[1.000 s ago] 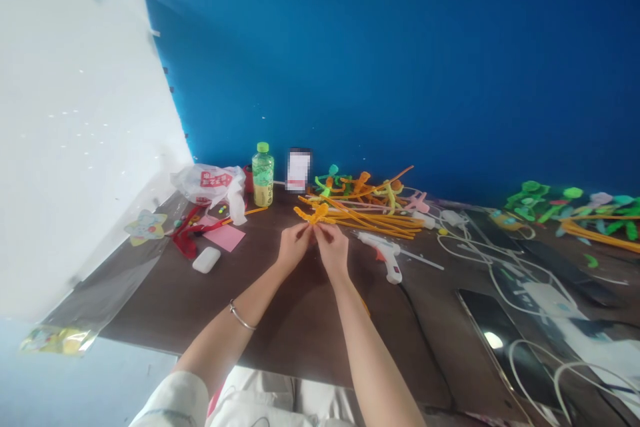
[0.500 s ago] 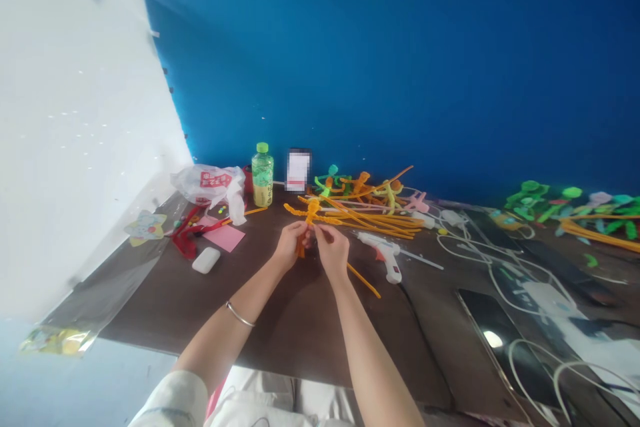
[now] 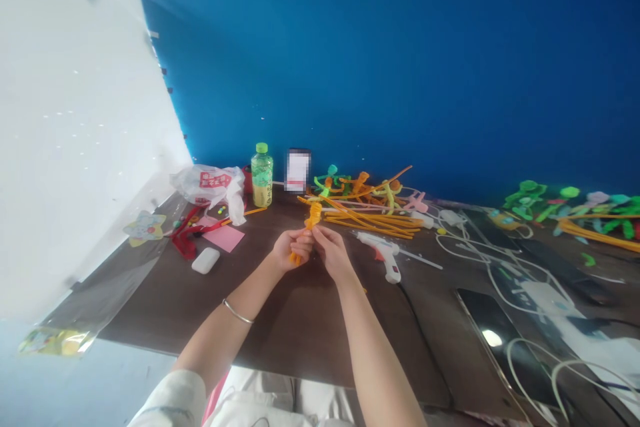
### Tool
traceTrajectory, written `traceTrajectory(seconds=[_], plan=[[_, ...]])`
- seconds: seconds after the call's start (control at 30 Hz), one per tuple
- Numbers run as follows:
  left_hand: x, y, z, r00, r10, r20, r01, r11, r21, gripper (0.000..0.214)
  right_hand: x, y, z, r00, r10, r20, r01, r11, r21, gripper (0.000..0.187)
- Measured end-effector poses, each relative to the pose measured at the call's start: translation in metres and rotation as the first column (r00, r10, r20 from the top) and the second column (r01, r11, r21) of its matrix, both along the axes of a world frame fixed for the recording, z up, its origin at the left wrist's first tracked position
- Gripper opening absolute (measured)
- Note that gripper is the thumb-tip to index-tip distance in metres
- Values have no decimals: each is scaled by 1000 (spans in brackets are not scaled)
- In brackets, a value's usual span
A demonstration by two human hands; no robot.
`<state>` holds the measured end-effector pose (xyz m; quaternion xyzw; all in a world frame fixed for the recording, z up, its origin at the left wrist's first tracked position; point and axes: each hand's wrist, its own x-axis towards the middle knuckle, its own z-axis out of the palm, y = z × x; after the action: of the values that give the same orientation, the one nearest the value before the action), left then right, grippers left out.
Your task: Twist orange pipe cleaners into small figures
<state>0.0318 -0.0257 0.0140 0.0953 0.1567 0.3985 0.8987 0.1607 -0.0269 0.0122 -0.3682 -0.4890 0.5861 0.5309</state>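
My left hand (image 3: 290, 248) and my right hand (image 3: 331, 251) meet above the middle of the dark brown table (image 3: 280, 320). Both are closed on a twisted orange pipe cleaner piece (image 3: 313, 215) that stands up between the fingertips; its lower end shows orange inside my left hand's curled fingers. A silver bangle (image 3: 237, 311) sits on my left wrist. Just behind the hands lies a pile of straight orange pipe cleaners (image 3: 373, 217).
A white glue gun (image 3: 385, 253) lies right of my hands. A green-capped bottle (image 3: 262, 175), a white plastic bag (image 3: 210, 185), pink paper (image 3: 223, 237) and a white case (image 3: 205, 259) stand at the left. Phones (image 3: 500, 340) and white cables (image 3: 505, 267) fill the right; green craft figures (image 3: 565, 203) lie far right.
The orange piece has turned from lying crosswise to standing upright between my fingers. Both hands have drawn a little nearer to me. The loose orange strand by my right hand is now hidden.
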Motion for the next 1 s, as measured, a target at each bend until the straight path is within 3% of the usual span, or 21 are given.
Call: traceTrajectory(seconds=[0.1,0.23,0.27,0.33,0.4,0.5,0.57,0.63,0.73,0.87,1.0], plan=[[-2,-1,1,998,-24,-58,26,999,28,20,-2,-2,2,999,28,-28,-29,999,-33,34],[3,1,3,977,-69,-202,94,989,118,17,-5,-3,2,994,-30,-102,26,999,-36,31],[7,2,3,960,-50,-274,96,983,154,19,-5,-3,2,992,-53,-112,50,998,-33,30],[14,2,1,898,162,-410,-34,953,302,24,-4,-1,1,986,-134,-96,133,991,-23,29],[21,1,-2,723,462,-513,-182,844,504,18,-3,2,-1,969,-246,-30,246,969,11,30],[24,0,-9,406,773,-488,-170,589,790,21,-2,4,-2,920,-386,71,379,921,94,33],[24,0,-12,266,861,-434,-81,469,880,18,-3,5,-3,906,-415,90,403,907,125,33],[23,1,-14,222,881,-418,-30,435,900,14,-4,5,-3,907,-413,82,400,906,136,33],[23,3,-15,305,830,-466,-69,508,859,19,-5,4,-3,919,-389,63,381,918,110,32],[24,5,-14,544,662,-515,-176,691,701,32,-3,5,-3,937,-344,66,340,938,60,32],[24,3,-9,695,564,-445,-246,768,591,32,-1,6,-4,922,-363,132,345,928,139,30]])
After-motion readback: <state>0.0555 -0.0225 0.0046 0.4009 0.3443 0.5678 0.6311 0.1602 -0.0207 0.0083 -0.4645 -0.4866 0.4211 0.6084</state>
